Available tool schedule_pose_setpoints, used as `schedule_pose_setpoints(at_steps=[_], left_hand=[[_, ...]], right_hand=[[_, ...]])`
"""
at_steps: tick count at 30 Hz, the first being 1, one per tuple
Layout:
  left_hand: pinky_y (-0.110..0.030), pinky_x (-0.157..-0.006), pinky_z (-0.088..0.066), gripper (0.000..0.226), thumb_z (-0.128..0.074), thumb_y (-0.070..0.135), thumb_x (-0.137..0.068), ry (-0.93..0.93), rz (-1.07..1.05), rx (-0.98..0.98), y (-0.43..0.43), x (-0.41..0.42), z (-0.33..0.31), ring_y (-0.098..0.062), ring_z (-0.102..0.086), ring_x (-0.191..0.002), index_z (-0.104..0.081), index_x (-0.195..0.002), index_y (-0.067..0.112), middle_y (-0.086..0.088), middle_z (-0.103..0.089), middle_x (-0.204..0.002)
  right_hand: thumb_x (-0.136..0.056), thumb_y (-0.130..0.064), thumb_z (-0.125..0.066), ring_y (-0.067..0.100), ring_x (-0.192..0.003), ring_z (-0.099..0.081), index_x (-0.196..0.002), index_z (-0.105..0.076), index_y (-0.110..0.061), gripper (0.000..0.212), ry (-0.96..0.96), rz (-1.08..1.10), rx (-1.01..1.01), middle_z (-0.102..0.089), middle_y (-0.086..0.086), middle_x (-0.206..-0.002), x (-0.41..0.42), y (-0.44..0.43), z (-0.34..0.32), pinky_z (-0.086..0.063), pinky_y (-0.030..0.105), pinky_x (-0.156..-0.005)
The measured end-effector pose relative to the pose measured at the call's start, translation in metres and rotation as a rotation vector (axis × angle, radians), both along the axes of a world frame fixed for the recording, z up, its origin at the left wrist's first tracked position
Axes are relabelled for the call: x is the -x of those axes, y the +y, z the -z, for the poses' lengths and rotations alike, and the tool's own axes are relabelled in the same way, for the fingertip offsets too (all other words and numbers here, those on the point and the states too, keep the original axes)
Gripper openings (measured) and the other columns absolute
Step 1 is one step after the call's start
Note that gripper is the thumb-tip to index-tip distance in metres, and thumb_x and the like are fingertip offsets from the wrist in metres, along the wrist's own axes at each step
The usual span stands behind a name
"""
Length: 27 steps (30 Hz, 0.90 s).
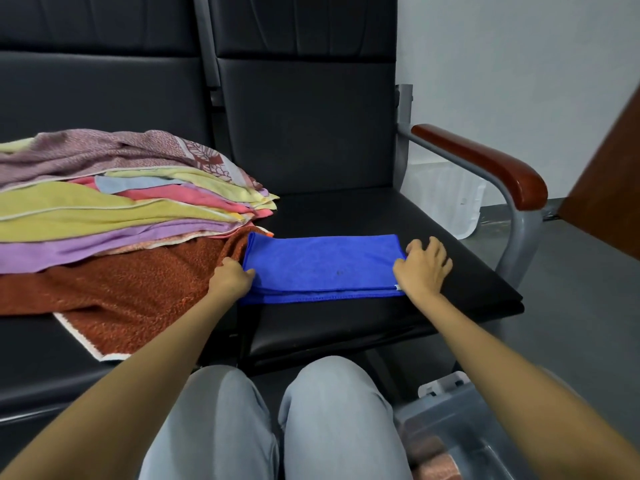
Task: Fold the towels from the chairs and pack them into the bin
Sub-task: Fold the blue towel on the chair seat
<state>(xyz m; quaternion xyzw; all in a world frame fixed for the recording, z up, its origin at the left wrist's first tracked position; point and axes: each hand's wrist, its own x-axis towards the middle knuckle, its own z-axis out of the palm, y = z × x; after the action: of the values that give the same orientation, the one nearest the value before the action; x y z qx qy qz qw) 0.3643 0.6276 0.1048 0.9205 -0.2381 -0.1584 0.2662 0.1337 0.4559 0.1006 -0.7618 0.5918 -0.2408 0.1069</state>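
Note:
A blue towel point(322, 265), folded into a long strip, lies flat on the black seat of the right chair point(363, 216). My left hand point(232, 277) pinches its left end with curled fingers. At the right end my right hand point(424, 265) grips the edge, fingers spread over it. A pile of unfolded towels point(114, 209) in pink, yellow, purple and rust covers the left chair. The clear plastic bin point(485, 431) stands on the floor at the lower right, with a brownish folded towel point(434, 455) inside it.
The right chair has a wooden armrest point(485, 164) on a grey metal frame. A brown wooden panel point(613, 188) juts in at the far right. My knees in light jeans point(277, 420) fill the lower middle. Grey floor lies beyond the chair.

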Motion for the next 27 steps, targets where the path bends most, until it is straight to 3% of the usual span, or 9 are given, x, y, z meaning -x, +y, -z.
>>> schedule_pose_setpoints(at_steps=[3,10,13,16,18,19,22,24,27], left_hand=[[-0.04,-0.092,-0.047,0.065,-0.067,0.031,-0.083,0.072,-0.05,0.006,-0.005,-0.011,-0.001,-0.038,-0.052,-0.115,-0.039,-0.13,-0.004,-0.022,-0.05,-0.129],[-0.039,-0.084,-0.043,0.058,-0.063,0.015,-0.088,0.592,-0.183,0.321,-0.018,-0.016,-0.013,-0.03,-0.047,-0.115,-0.035,-0.138,0.006,-0.013,-0.04,-0.137],[-0.027,-0.06,-0.05,0.031,-0.056,0.008,-0.089,0.694,-0.136,0.426,-0.019,-0.017,-0.017,-0.018,-0.065,-0.08,-0.052,-0.12,0.007,-0.008,-0.066,-0.091],[-0.016,-0.038,-0.045,0.009,-0.05,0.004,-0.087,0.765,-0.085,0.575,-0.029,-0.012,-0.031,-0.013,-0.057,-0.039,-0.058,-0.083,0.006,-0.003,-0.06,-0.052],[-0.014,-0.036,-0.041,0.015,-0.048,0.004,-0.086,0.825,-0.053,0.668,-0.045,-0.002,-0.042,-0.01,-0.051,-0.033,-0.05,-0.072,0.01,-0.004,-0.052,-0.056],[-0.014,-0.036,-0.04,0.016,-0.049,0.004,-0.086,0.847,-0.027,0.702,-0.054,0.005,-0.048,-0.01,-0.05,-0.035,-0.048,-0.072,0.011,-0.004,-0.048,-0.06],[-0.019,-0.045,-0.044,0.011,-0.051,0.005,-0.085,0.826,0.124,0.692,-0.081,0.044,-0.065,-0.015,-0.049,-0.055,-0.051,-0.076,0.01,-0.006,-0.047,-0.067],[-0.024,-0.053,-0.041,0.008,-0.051,0.01,-0.088,0.78,0.268,0.611,-0.094,0.073,-0.068,-0.015,-0.045,-0.058,-0.052,-0.081,0.013,-0.006,-0.046,-0.069],[-0.022,-0.046,-0.041,0.022,-0.041,0.03,-0.098,0.812,0.452,0.439,-0.101,0.104,-0.064,-0.015,-0.046,-0.053,-0.044,-0.117,0.018,-0.006,-0.056,-0.071]], right_hand=[[-0.09,-0.019,-0.049,0.029,-0.146,0.002,-0.134,-0.044,-0.01,0.046,0.136,-0.178,-0.014,-0.008,0.015,-0.157,-0.022,0.006,0.001,0.0,0.048,-0.116],[-0.099,-0.044,-0.034,0.018,-0.146,0.012,-0.151,-0.013,-0.031,0.058,0.347,-0.697,-0.142,0.007,0.001,-0.16,-0.083,0.031,0.008,0.007,0.044,-0.117],[-0.099,-0.051,-0.023,0.018,-0.146,0.016,-0.15,-0.003,-0.036,0.057,0.458,-0.739,-0.266,0.012,-0.002,-0.159,-0.094,0.039,0.017,0.011,0.045,-0.116],[-0.1,-0.047,-0.021,0.018,-0.146,0.014,-0.15,-0.003,-0.034,0.054,0.466,-0.786,-0.327,0.011,-0.002,-0.159,-0.095,0.045,0.017,0.01,0.041,-0.117],[-0.103,-0.036,-0.025,0.017,-0.147,0.0,-0.151,-0.014,-0.026,0.05,0.22,-0.849,-0.481,-0.006,0.0,-0.159,-0.093,0.05,0.009,0.001,0.036,-0.118],[-0.103,-0.029,-0.028,0.018,-0.144,-0.016,-0.148,-0.026,-0.018,0.046,-0.06,-0.848,-0.647,-0.023,0.003,-0.156,-0.09,0.052,0.003,-0.009,0.033,-0.117],[-0.102,-0.03,-0.031,0.02,-0.097,-0.058,-0.108,-0.06,-0.011,0.035,-0.844,-0.625,-1.046,-0.062,0.009,-0.107,-0.068,0.04,-0.01,-0.045,0.03,-0.088],[-0.099,-0.05,-0.025,0.023,-0.084,-0.06,-0.096,-0.061,-0.013,0.052,-1.001,-0.432,-1.107,-0.064,0.009,-0.092,-0.05,0.019,-0.009,-0.049,0.035,-0.073],[-0.094,-0.063,-0.023,0.03,-0.092,-0.062,-0.104,-0.063,-0.009,0.068,-1.02,-0.233,-1.125,-0.067,0.016,-0.1,-0.024,-0.011,-0.005,-0.051,0.039,-0.079]])
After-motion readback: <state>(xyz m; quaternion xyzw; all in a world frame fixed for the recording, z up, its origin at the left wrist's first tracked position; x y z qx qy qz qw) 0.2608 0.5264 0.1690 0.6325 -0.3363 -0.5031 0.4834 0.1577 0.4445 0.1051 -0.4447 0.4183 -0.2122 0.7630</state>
